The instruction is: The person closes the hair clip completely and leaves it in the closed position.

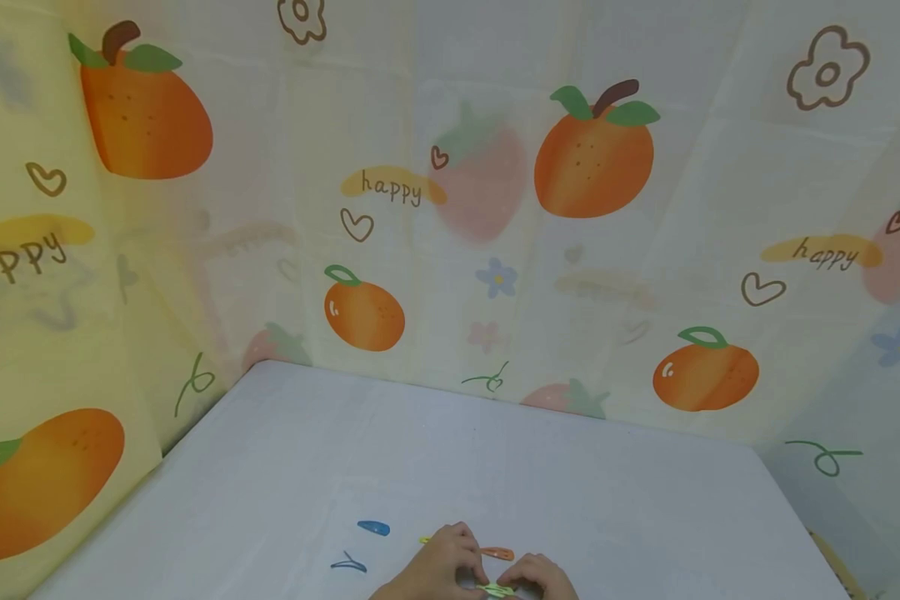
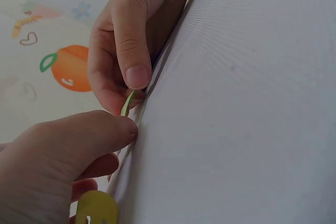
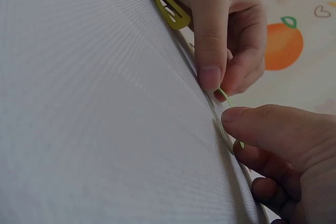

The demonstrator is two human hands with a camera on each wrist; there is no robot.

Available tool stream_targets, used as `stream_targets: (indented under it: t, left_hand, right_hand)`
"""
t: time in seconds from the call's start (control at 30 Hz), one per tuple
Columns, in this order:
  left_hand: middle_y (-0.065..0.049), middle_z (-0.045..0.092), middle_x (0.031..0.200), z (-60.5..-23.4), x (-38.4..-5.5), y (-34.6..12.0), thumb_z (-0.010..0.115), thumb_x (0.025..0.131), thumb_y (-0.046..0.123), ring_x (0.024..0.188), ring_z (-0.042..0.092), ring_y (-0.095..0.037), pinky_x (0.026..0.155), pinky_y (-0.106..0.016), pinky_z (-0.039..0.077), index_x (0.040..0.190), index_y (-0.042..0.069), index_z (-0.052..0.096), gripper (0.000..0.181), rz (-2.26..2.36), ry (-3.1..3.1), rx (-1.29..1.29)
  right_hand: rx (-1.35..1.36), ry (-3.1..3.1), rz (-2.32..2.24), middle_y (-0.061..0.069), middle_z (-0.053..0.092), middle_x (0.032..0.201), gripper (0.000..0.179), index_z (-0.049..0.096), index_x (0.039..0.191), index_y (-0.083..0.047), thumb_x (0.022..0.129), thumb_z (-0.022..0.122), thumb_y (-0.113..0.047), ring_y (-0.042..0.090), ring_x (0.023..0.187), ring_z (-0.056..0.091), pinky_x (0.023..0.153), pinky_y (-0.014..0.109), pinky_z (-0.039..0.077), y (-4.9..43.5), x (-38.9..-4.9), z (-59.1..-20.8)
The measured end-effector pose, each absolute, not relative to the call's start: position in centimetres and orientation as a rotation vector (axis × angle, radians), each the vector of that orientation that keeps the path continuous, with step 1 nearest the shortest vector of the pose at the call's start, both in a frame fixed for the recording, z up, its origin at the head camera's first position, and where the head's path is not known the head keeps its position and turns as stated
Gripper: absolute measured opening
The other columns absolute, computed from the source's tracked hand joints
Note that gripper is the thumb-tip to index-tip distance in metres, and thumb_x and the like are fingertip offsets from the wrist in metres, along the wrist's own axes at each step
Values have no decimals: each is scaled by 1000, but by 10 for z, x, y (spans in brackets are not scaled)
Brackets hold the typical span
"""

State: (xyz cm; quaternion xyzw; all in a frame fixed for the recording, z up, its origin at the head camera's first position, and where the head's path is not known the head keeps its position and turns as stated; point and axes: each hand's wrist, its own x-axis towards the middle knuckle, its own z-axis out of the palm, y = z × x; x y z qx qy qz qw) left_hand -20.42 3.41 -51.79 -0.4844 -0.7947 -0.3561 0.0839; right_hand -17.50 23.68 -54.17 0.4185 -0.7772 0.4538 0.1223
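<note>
Your left hand [image 1: 438, 562] and right hand [image 1: 538, 573] each pinch a side of the light green hair clip [image 1: 498, 590], which sits between your fingertips on or just above the white counter [image 1: 270, 467]. An orange clip [image 1: 499, 553] lies just beyond them, and a yellow clip [image 3: 181, 22] lies partly hidden behind your left hand. Farther left on the counter you have a blue clip [image 1: 375, 527] and, nearer you, a dark blue clip [image 1: 350, 565] spread in a V.
</note>
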Motion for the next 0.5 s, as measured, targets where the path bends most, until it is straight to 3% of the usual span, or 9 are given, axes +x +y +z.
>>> stream_targets:
  t: [0.5]
  left_hand:
    - [23,47,69,-515,-202,33,58,67,34,70,36,5,59,-12,29,66,24,61,11,-1038,-2433,-1449]
  right_hand:
    - [1230,-2340,1264,-3,51,72,19,58,82,-6,63,61,-5,4,64,42,53,14,31,238,-177,-541]
